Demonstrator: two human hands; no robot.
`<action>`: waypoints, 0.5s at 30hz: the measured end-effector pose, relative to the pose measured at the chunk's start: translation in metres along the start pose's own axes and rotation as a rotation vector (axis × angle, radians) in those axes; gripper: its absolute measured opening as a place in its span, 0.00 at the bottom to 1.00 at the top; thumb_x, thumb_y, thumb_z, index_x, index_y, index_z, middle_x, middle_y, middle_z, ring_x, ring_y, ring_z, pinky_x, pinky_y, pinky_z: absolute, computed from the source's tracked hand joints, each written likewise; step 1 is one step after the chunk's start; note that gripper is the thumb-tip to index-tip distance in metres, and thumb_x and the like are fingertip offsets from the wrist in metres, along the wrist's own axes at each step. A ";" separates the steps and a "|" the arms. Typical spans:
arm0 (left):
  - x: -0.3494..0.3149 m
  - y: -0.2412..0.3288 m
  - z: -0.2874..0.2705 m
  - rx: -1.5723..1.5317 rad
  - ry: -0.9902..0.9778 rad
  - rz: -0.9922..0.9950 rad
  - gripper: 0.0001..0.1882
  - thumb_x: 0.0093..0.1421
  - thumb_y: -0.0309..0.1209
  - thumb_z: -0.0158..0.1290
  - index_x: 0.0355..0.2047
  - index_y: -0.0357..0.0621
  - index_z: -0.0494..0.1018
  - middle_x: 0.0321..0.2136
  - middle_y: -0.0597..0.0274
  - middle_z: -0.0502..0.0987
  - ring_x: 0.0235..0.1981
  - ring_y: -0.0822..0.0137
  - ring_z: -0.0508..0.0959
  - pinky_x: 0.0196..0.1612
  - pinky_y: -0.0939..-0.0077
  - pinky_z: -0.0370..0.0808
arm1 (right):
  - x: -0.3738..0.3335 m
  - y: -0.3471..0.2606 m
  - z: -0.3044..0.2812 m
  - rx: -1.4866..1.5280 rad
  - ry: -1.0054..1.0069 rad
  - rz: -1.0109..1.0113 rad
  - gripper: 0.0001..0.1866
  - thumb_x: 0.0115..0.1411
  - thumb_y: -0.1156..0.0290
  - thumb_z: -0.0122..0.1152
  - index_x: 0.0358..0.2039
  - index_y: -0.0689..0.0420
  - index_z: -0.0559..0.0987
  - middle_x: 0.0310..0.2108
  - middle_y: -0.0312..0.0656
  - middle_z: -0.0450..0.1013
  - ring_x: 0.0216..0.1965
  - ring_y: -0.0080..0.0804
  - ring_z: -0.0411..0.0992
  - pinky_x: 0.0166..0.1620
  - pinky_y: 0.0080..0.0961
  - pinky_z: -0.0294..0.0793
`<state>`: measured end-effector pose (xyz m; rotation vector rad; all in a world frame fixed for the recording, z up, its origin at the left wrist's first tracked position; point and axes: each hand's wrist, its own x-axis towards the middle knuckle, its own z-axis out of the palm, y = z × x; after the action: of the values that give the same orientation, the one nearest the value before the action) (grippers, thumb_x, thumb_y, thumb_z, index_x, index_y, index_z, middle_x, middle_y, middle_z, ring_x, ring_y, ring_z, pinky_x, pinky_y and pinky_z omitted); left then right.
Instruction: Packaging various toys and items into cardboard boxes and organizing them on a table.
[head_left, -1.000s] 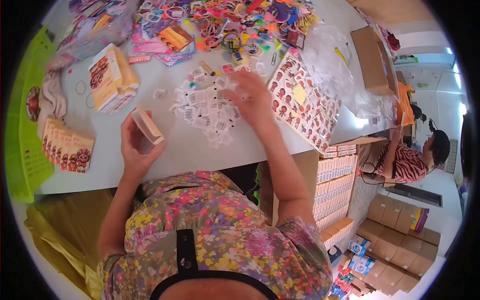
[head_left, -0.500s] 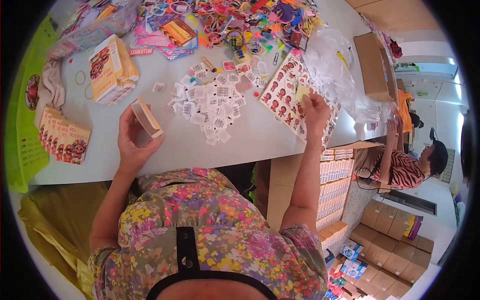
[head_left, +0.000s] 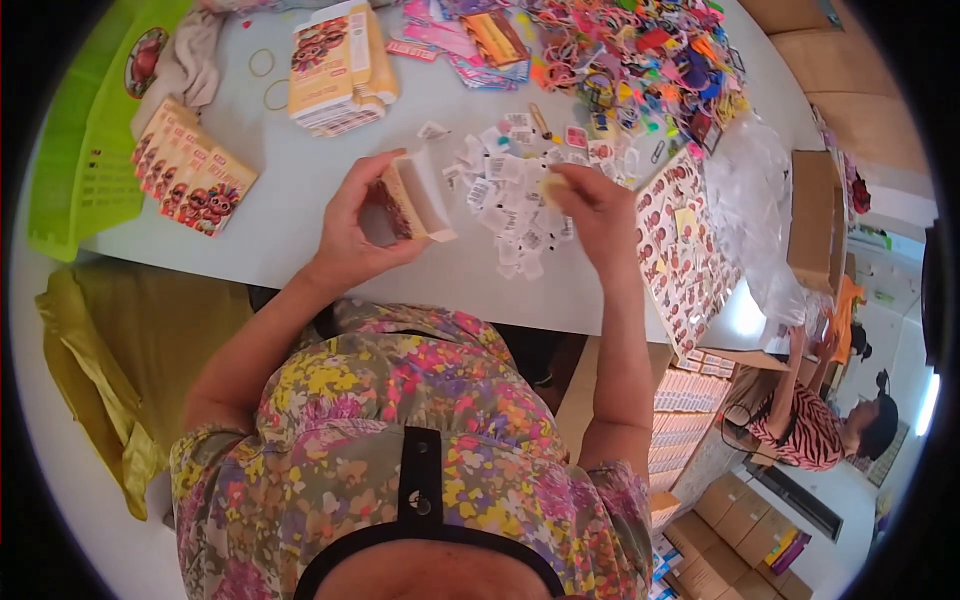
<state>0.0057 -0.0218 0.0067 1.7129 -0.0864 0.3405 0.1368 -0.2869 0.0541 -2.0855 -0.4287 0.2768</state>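
Open carton (head_left: 432,197) — gripped in the left hand (head_left: 352,232), tilted, beside loose white packets (head_left: 508,212). Small yellowish piece (head_left: 551,189) — pinched in the right hand (head_left: 600,215), above the packets. Carton walls could be buckled by tight squeezing; packets could be scattered by brushing fingers.

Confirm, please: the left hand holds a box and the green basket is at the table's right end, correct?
Almost: the left hand holds a box, but the head view shows the green basket at the left end of the table.
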 end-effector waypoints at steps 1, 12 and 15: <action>-0.001 -0.003 0.003 0.021 0.050 0.064 0.43 0.41 0.25 0.69 0.59 0.41 0.61 0.50 0.60 0.69 0.48 0.68 0.72 0.50 0.73 0.71 | 0.006 -0.007 0.013 -0.083 -0.053 -0.034 0.15 0.55 0.78 0.64 0.45 0.60 0.80 0.31 0.37 0.78 0.31 0.20 0.73 0.36 0.18 0.73; 0.004 0.004 -0.002 0.075 0.021 0.060 0.44 0.41 0.26 0.70 0.58 0.40 0.62 0.51 0.58 0.69 0.51 0.66 0.72 0.52 0.72 0.71 | 0.023 0.001 0.016 -0.142 -0.060 -0.253 0.10 0.52 0.77 0.67 0.37 0.61 0.80 0.28 0.36 0.76 0.28 0.22 0.72 0.34 0.18 0.71; 0.004 0.004 -0.003 0.164 0.008 0.091 0.45 0.41 0.26 0.71 0.59 0.39 0.61 0.52 0.58 0.68 0.51 0.66 0.71 0.52 0.73 0.71 | 0.021 -0.010 0.007 0.341 -0.014 0.165 0.06 0.56 0.75 0.66 0.35 0.61 0.81 0.26 0.30 0.75 0.24 0.15 0.66 0.30 0.14 0.66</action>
<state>0.0081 -0.0187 0.0123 1.8731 -0.1336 0.4314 0.1515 -0.2682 0.0589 -1.7855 -0.2005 0.4308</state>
